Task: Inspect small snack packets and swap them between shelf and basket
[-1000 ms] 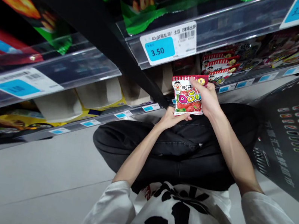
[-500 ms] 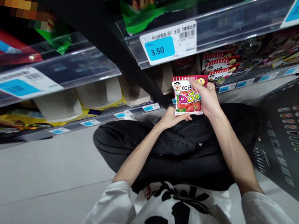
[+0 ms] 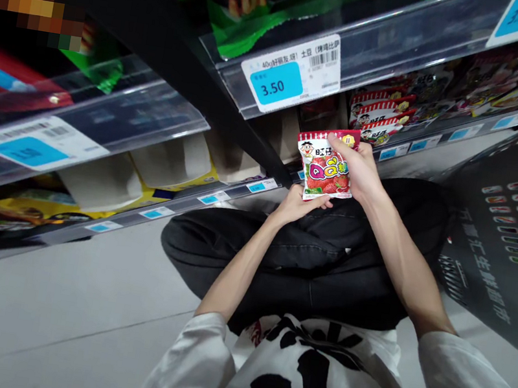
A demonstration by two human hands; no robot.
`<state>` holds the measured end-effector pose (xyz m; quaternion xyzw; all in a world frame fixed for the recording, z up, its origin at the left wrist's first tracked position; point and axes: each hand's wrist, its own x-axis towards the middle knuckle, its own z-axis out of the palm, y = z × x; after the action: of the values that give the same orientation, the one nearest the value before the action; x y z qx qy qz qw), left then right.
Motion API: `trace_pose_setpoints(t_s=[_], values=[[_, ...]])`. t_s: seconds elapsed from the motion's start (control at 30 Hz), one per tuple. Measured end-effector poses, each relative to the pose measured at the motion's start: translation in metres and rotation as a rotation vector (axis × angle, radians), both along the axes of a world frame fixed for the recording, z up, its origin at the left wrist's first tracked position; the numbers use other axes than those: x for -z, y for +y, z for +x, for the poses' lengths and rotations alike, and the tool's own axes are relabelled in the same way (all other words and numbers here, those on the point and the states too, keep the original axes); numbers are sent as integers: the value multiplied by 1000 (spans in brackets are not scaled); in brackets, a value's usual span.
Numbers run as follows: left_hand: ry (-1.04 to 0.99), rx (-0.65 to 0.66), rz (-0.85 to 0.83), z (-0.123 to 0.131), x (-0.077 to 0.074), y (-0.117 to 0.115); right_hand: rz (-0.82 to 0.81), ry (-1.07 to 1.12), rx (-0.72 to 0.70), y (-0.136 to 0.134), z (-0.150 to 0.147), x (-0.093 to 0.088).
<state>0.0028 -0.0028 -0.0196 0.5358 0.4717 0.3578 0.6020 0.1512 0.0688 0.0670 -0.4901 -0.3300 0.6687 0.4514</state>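
Red and white, the candy bag (image 3: 325,165) is held upright above the person's dark trousers, in front of the lower shelf (image 3: 240,188). The right hand (image 3: 361,169) grips its right edge, fingers over the top corner. The left hand (image 3: 294,205) pinches its bottom edge, it seems, though the bag hides the fingertips. A blue 3.50 price tag (image 3: 290,73) hangs just above.

View: a single camera worn on the person's head.
Facing: forward and steeply down, tilted so the shelves (image 3: 386,43) slant across the top.
Nearness: close to the left hand (image 3: 294,205), right hand (image 3: 361,171) and packet (image 3: 325,165), all mid-frame.
Lower frame: lap (image 3: 302,260), shirt (image 3: 307,385), floor (image 3: 49,305).
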Motion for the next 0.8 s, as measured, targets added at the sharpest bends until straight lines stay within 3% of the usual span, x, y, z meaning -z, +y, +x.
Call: trace_pose_setpoints(t_s=[0.4,0.8], values=[[9,-7,10,-1,0,-1,-43,41,-3,-1,-1,-4],[5,-10,9,0,1,-3,55,-4,-50,2,2,7]])
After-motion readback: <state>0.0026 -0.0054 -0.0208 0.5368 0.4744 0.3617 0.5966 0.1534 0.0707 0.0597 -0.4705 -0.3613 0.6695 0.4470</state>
